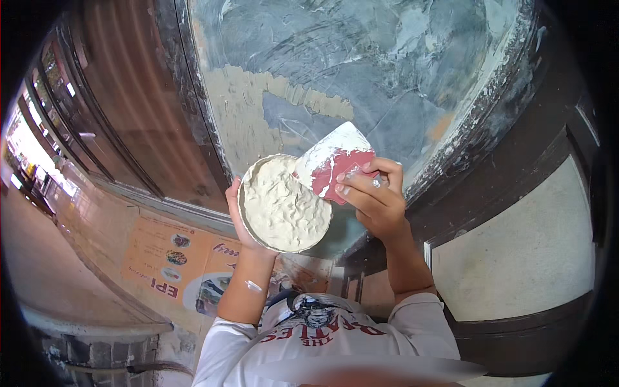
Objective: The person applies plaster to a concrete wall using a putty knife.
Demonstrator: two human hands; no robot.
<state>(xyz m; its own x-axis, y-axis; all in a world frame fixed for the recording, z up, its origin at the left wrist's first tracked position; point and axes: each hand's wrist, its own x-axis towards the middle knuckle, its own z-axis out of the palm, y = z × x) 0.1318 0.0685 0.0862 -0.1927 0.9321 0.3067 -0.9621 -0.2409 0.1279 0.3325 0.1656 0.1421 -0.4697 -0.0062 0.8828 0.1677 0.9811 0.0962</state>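
My left hand (pixel 240 213) grips a round tub (pixel 284 206) full of thick, lumpy, off-white paste. My right hand (pixel 377 197) holds a flat red scraper (pixel 342 171), its top end coated in white paste and its lower left edge at the tub's rim. Above them is a grey-blue panel (pixel 361 51) streaked with pale patches and smears, a rough band of beige filler on its left part. A white smear marks my left forearm.
Dark brown wooden framing (pixel 122 84) stands left of the panel. At right is dark woodwork around a cream panel (pixel 509 232). An orange printed sheet (pixel 151 258) lies on the floor below, near a curved ledge (pixel 103 326) at lower left. A bright opening shows far left.
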